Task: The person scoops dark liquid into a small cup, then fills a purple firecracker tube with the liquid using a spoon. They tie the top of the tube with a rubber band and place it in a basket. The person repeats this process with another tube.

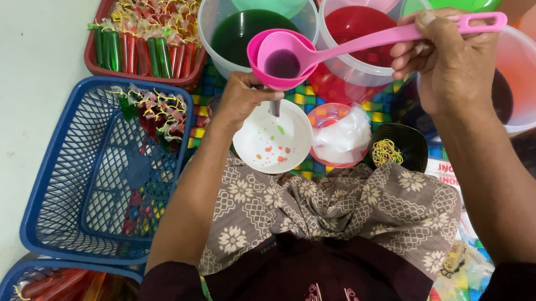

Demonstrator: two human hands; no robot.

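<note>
We are gripping the pink plastic ladle [284, 58] by its handle in our closed right hand [450, 62]; our left hand [242, 96] is pinching the pink funnel's [274, 82] spout above the white bowl [273, 140]. Dark liquid is draining; baskets [103, 176] of filled tubes look only partly full.

Home floor workspace, woven mat [315, 94], tubs of coloured drink [247, 28], baskets [93, 184] of filled ice pops [136, 54]

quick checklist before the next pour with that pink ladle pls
1. Right hand grip on the pink ladle handle: ok.
2. Purple liquid in the ladle bowl: ok, a little.
3. Left hand holding the pink funnel under the ladle: ok.
4. What is fitted under the funnel spout: cannot tell.
5. White bowl below to catch drips: ok, already spattered.
6. Green liquid tub upright: ok.
</note>
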